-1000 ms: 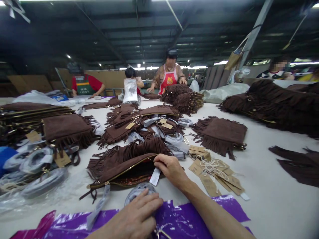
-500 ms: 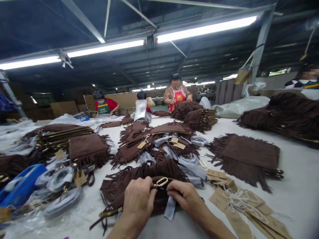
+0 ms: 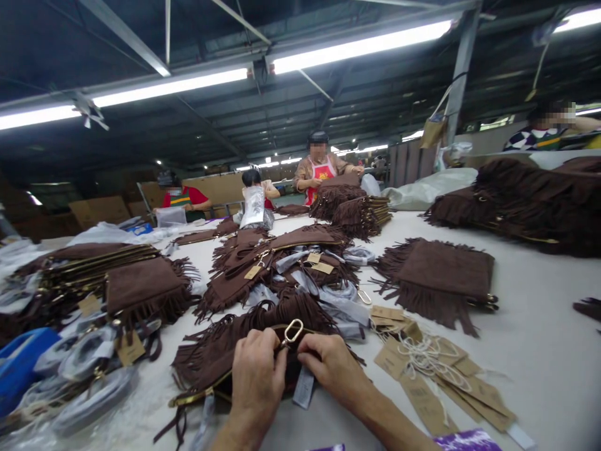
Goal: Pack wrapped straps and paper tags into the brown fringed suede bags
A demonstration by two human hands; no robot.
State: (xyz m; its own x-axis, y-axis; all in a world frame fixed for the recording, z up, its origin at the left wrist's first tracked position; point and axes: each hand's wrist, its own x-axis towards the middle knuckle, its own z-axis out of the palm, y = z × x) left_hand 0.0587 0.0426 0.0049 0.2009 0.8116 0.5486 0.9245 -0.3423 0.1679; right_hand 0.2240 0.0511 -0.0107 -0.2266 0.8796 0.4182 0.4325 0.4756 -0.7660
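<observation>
A dark brown fringed suede bag [image 3: 211, 347] lies in front of me, with a brass zipper along its near edge. My left hand [image 3: 258, 369] is closed at the bag's upper edge, thumb and fingers pinching beside a gold snap hook [image 3: 293, 331] that stands up between my hands. My right hand [image 3: 328, 363] pinches the opposite side of the bag's edge; its fingertips hide the exact spot. A grey plastic-wrapped strip [image 3: 303, 387] hangs below the right fingers. The bag's inside is dark and partly covered by my hands.
Kraft tags with white strings [image 3: 436, 369] lie to the right, near a fringed bag [image 3: 441, 269]. Several tagged bags [image 3: 282, 263] are heaped ahead. On the left are stacked bags [image 3: 103, 257], wrapped straps [image 3: 89, 357] and a blue tray [image 3: 23, 369]. Co-workers [image 3: 319, 169] stand across the table.
My view has turned right, so the table's contents sit further left. Both hands stay on the bag; the snap hook stands more upright. Purple packaging now shows at the bottom edge.
</observation>
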